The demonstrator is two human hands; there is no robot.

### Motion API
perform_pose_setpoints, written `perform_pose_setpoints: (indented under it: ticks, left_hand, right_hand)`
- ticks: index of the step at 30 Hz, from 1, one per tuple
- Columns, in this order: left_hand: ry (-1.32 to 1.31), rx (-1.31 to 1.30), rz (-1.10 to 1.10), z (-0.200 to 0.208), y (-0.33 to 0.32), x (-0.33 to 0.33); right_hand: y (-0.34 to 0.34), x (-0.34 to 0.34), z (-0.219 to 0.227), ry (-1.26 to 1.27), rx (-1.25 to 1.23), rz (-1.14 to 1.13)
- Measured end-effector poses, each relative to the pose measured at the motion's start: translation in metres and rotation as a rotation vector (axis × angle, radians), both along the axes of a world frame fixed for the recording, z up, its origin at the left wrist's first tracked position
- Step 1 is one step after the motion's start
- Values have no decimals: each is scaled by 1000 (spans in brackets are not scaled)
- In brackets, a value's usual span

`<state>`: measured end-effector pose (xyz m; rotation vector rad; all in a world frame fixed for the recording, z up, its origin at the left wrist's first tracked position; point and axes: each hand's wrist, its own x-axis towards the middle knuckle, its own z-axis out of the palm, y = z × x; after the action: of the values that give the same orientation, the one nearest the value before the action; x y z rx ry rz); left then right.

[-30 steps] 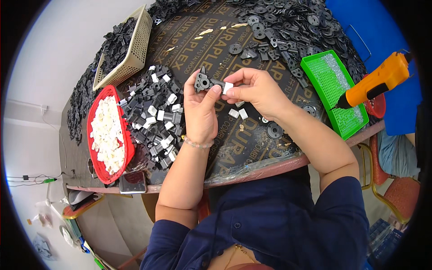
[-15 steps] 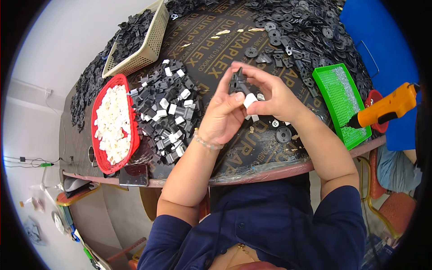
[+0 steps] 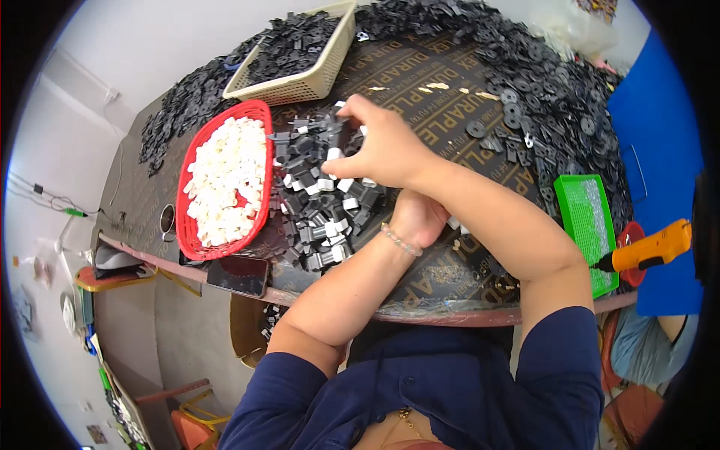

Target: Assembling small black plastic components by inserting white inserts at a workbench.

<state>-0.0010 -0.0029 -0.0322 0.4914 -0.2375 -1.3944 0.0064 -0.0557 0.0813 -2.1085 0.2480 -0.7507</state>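
Observation:
My right hand point(image 3: 382, 146) reaches left across my left wrist, over a heap of black plastic parts with white ends point(image 3: 322, 232). Between its thumb and fingers is a black plastic part with a white end point(image 3: 335, 139), right at the heap. My left hand point(image 3: 420, 217), with a beaded bracelet at the wrist, lies beneath my right forearm. Its fingers are hidden, so what it holds, if anything, does not show. A few white pieces point(image 3: 456, 223) lie beside it on the dark, printed table point(image 3: 420, 281).
Left of the heap stands a red basket point(image 3: 268, 161) of white pieces. Behind it is a cream basket point(image 3: 300, 88) of black parts. Black discs and brackets point(image 3: 555, 112) cover the far right. A green tray point(image 3: 570, 217), an orange power screwdriver point(image 3: 652, 247) and a phone point(image 3: 238, 276) lie near the edge.
My right hand has swung left from in front of me to the heap, carrying the black part with the white end. My left hand has dropped lower and right, under my right forearm. The view has shifted.

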Motion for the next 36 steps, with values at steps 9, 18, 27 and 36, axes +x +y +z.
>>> perform_pose_setpoints:
  ticks: [9, 18, 27, 36]
  left_hand:
    - [158, -10, -59, 0, 1, -1]
    - [136, 228, 32, 13, 6, -5]
    - [99, 249, 7, 12, 4, -2]
    - [77, 242, 29, 14, 2, 1]
  right_hand:
    - [20, 50, -21, -26, -511, 195]
    - [-176, -32, -29, 816, -570, -213]
    - [-201, -73, -43, 708, -343, -191]
    - [-167, -43, 2, 538, -214, -154]
